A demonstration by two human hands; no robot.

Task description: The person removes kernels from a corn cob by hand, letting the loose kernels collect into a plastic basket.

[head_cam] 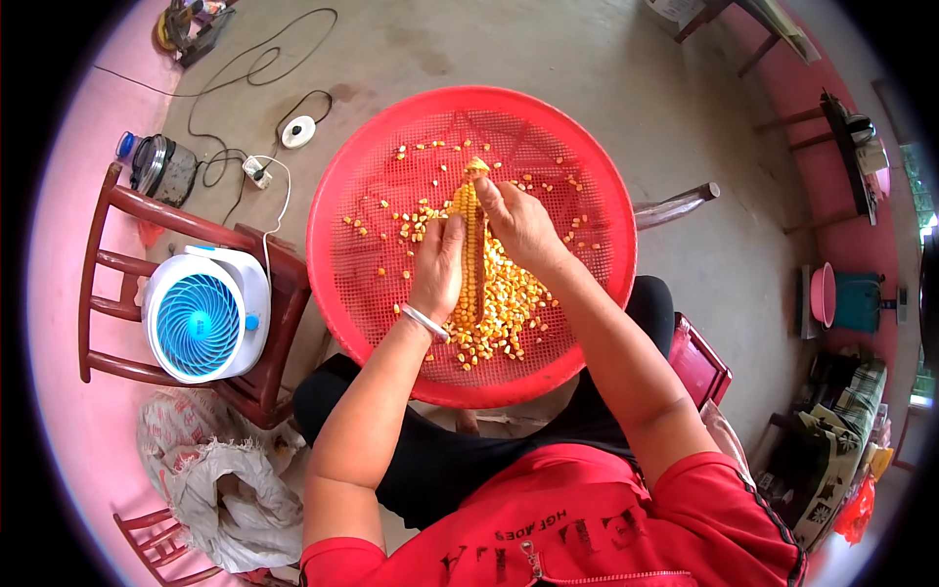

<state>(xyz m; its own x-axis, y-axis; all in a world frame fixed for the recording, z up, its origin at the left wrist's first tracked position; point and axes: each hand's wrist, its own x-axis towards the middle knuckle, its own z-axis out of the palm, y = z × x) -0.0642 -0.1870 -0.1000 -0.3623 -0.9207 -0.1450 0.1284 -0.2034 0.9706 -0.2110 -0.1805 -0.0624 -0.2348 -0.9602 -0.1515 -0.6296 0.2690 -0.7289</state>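
An ear of dried yellow corn point(467, 271) lies lengthwise between my hands, over a round red plastic sieve basket point(367, 293). Along its right side runs a dark strip where kernels are gone. My left hand point(440, 268) grips the ear from the left, its thumb lying along the rows. Near the far tip, my right hand point(519, 220) presses its thumb onto the ear. Loose corn kernels point(513, 297) form a heap under and right of the ear, and others are scattered over the mesh. A silver bangle point(425, 321) circles my left wrist.
Left of the basket, a white and blue fan point(202, 323) stands on a wooden chair point(286, 315). Woven sacks point(235, 499) lie behind it. A power strip point(257, 172) and cables are on the floor. A wooden pole end point(678, 205) juts out at right.
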